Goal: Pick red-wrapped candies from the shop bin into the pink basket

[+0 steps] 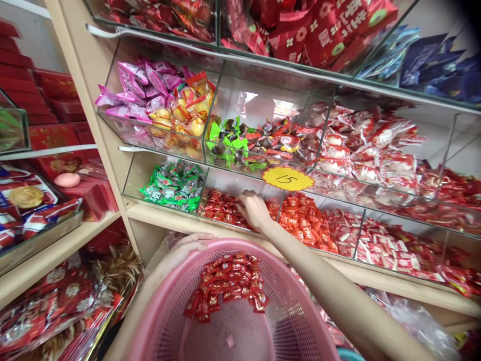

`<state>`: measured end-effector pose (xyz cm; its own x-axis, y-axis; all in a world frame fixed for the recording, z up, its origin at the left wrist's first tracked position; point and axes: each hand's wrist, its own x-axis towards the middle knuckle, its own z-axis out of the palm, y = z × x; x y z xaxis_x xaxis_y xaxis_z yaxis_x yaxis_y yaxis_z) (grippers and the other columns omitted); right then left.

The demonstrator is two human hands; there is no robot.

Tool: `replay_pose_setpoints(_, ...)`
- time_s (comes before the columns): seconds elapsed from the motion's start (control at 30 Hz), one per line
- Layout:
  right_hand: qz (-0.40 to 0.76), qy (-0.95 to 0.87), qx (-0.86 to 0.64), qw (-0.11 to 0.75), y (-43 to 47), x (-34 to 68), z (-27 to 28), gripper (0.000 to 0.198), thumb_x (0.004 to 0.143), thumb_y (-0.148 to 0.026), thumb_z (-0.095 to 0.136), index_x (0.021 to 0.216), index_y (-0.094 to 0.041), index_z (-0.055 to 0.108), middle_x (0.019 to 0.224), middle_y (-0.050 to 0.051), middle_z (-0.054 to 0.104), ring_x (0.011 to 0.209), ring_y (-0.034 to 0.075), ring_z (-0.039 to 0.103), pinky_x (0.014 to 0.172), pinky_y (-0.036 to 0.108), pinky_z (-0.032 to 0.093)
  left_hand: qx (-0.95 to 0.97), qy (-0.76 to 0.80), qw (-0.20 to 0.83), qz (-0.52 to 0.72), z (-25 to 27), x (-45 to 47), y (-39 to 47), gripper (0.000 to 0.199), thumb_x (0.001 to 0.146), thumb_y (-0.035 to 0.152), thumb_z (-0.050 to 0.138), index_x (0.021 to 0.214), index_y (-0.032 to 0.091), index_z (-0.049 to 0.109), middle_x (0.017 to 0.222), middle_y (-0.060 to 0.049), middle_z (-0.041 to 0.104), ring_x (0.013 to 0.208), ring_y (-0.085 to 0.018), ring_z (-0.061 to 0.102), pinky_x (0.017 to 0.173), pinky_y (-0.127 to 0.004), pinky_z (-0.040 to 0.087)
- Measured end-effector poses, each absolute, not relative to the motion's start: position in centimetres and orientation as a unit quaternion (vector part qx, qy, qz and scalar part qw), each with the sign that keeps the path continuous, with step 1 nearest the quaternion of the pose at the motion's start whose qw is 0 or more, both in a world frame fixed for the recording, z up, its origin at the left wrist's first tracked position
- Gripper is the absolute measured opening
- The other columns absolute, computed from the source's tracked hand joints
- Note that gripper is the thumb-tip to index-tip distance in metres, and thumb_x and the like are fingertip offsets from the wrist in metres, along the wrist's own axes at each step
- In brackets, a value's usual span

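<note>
My left hand (190, 244) is curled over the far left rim of a pink plastic basket (169, 281), holding it below the shelf. Inside the basket lies a pile of small red-wrapped candies (231, 281), mostly along its far side. My right hand (253, 208) reaches over the basket into a clear bin of dark red wrapped candies (220, 205) on the lower shelf. Its fingers are bent down among those candies. The fingertips are partly hidden, so what they hold does not show.
Green-wrapped candies (175, 185) fill the bin to the left, orange-red packets (306, 220) the one to the right. A yellow price tag (288, 178) marked 15 hangs just above my right hand. Overhead, the upper shelf's glass front (263, 170) juts out. A wooden upright (90, 110) stands left.
</note>
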<state>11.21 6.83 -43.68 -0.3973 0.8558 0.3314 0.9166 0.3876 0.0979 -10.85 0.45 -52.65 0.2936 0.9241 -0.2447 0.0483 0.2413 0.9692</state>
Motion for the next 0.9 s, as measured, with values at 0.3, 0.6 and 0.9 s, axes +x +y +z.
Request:
replay_pose_setpoints(0.3, -0.143, -0.810, -0.567, 0.039, 10.0, 11.0, -45.5, 0.020, 0.085, -0.018, 0.049, 0.098, -0.016, 0.064, 0.105, 0.013, 0.061, 0.100, 0.024, 0.050, 0.080, 0.033, 0.038, 0.493, 0.479, 0.629, 0.363, -52.6, -10.9, 0.2, 0.045, 0.066, 0.024, 0.061, 0.110, 0.015, 0.060, 0.122, -0.007, 0.061, 0.114, -0.024, 0.054, 0.097, -0.030, 0.039)
replay_pose_setpoints(0.6, -0.146, -0.812, -0.561, 0.065, 9.6, 10.6, -44.9, 0.023, 0.088, -0.016, 0.042, 0.093, -0.016, 0.065, 0.102, 0.013, 0.061, 0.098, 0.024, 0.050, 0.080, 0.033, 0.037, 0.489, 0.485, 0.616, 0.382, -51.8, -10.7, -0.1, 0.043, 0.059, 0.025, 0.064, 0.101, 0.017, 0.068, 0.110, -0.006, 0.067, 0.108, -0.027, 0.057, 0.092, -0.031, 0.042)
replay_pose_setpoints(0.9, -0.030, -0.816, -0.489, 0.306, 3.4, 12.3, -42.2, 0.013, 0.084, -0.020, 0.047, 0.080, -0.017, 0.059, 0.080, 0.004, 0.062, 0.077, 0.016, 0.054, 0.073, 0.027, 0.040, 0.471, 0.471, 0.636, 0.390, -51.4, -10.0, -0.3, 0.044, 0.060, 0.022, 0.061, 0.104, 0.014, 0.065, 0.113, -0.008, 0.066, 0.105, -0.025, 0.059, 0.090, -0.030, 0.044)
